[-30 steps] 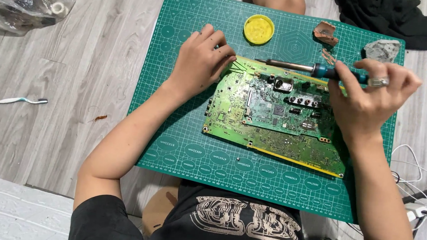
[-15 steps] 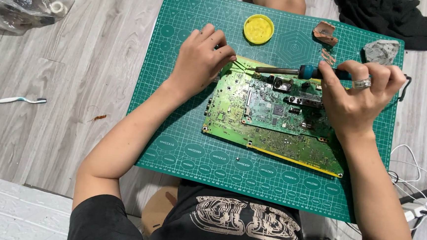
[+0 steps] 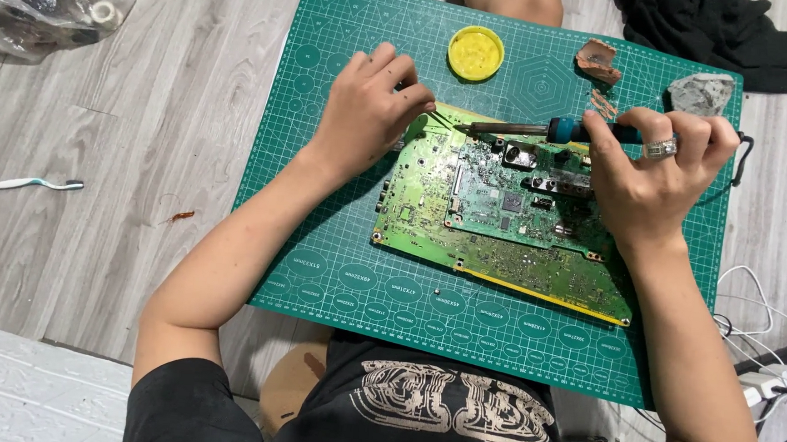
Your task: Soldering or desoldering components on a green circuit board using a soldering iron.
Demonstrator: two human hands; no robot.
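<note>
We are holding the soldering iron [image 3: 545,128] clamped in our right hand [image 3: 656,173], tip at the green circuit board [image 3: 503,219] on the cutting mat [image 3: 319,244]. Our left hand [image 3: 364,110] is pinching what is possibly solder wire – a slip risks bridging neighbouring joints.

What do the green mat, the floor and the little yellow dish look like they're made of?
Mat: likely flexible vinyl or rubber; matte green, printed grid. Floor: grey wood-look planks, perhaps laminate; grain and seams show. Yellow dish: probably plastic or painted tin, glossy and round; the view cannot settle which.
</note>
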